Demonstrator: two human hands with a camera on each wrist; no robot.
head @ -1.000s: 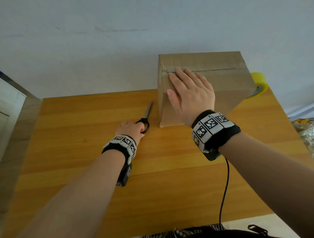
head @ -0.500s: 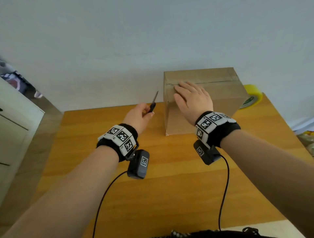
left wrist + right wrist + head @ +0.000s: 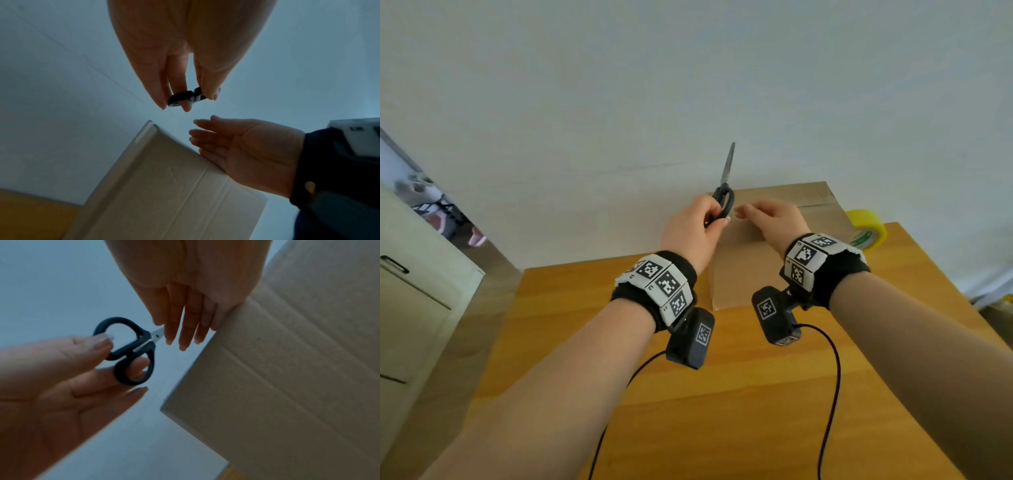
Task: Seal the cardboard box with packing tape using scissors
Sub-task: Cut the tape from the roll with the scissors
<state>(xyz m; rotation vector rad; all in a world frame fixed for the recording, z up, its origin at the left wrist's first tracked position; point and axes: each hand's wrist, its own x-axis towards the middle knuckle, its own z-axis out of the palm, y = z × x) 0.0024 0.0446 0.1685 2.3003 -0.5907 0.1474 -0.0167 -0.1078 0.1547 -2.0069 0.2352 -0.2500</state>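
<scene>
A brown cardboard box [image 3: 753, 267] stands on the wooden table [image 3: 722, 394] against the wall. My left hand [image 3: 697, 228] holds black-handled scissors [image 3: 724, 195] by their handles, blades closed and pointing up, just left of the box's top corner. In the right wrist view the scissors [image 3: 131, 352] sit between thumb and fingers of the left hand [image 3: 68, 369]. My right hand [image 3: 767, 217] hovers with straight fingers close to the scissors, over the box's top edge [image 3: 267, 369], holding nothing. A yellow tape roll [image 3: 866, 229] lies right of the box.
A pale cabinet [image 3: 417, 291] stands left of the table. Black cables [image 3: 832, 377] run from the wrist cameras across the table. The wall rises directly behind the box.
My left hand picked the scissors up from the table and raised them beside the box top. My right hand lifted off the box face and moved toward the scissors.
</scene>
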